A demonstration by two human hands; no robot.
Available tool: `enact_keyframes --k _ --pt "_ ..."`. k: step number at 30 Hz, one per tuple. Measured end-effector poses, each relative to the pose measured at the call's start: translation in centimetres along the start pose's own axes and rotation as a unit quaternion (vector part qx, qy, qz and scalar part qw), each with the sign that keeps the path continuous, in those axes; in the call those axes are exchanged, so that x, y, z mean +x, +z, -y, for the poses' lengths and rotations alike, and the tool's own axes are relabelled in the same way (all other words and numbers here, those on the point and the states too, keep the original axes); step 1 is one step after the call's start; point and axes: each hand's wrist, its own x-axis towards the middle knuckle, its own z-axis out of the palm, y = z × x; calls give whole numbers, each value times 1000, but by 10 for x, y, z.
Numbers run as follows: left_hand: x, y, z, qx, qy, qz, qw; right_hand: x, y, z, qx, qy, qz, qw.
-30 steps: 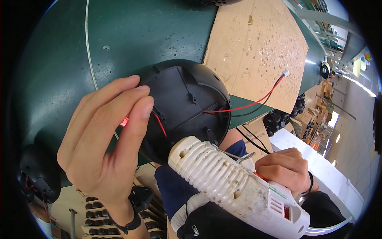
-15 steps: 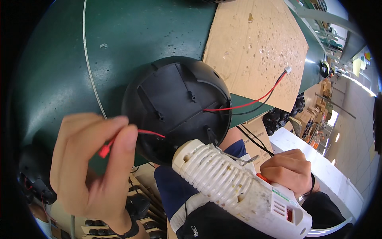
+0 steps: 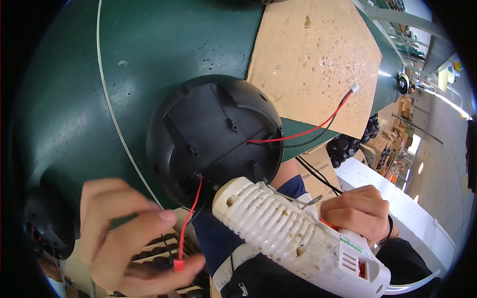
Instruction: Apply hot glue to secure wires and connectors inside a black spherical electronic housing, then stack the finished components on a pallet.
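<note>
A round black plastic housing (image 3: 191,121) lies hollow side up at the table's near edge. My right hand (image 3: 358,211) is closed around the handle of a stained white hot glue gun (image 3: 271,223), whose front end points into the housing's near side. Out of the housing hangs a red wire (image 3: 185,231) with a small red connector (image 3: 178,265) at its end. My left hand (image 3: 112,233) is open, thumb and fingers apart, with the connector beside or against its thumb. A red and black wire pair (image 3: 320,130) with a white connector (image 3: 354,88) reaches right from the housing.
A cardboard sheet (image 3: 310,62) dotted with dried spots lies on the green table (image 3: 59,104). A thin white cord (image 3: 105,84) runs along the left. Another black housing (image 3: 49,218) sits at far left. Boxes and black parts (image 3: 343,149) stand beyond the right edge.
My left hand has moved down and its thumb and finger have parted, letting go of the red wire. The wire now hangs downward. My right hand has stayed in place with the glue gun.
</note>
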Motion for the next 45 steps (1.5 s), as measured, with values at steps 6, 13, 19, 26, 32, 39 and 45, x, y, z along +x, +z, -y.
enact_keyframes --k 6,13,19,26,32,39,45 --pt "59 -32 5 55 -87 55 993 -10 0 -1 -18 -4 -42 999" --pt "146 19 4 -58 158 129 977 -20 -4 3 -43 36 -66 996" --pt "174 32 -9 -125 113 275 947 -23 -7 6 -58 58 -68 994" --pt "171 48 -18 -59 119 180 975 -24 -10 7 -66 74 -75 992" --pt "163 46 1 -165 97 162 968 -17 -14 18 -72 98 -55 991" --pt "166 42 0 -150 92 163 971 -16 -18 26 -80 135 -43 987" --pt "148 23 5 -96 91 120 984 -10 -17 34 -83 149 -37 985"
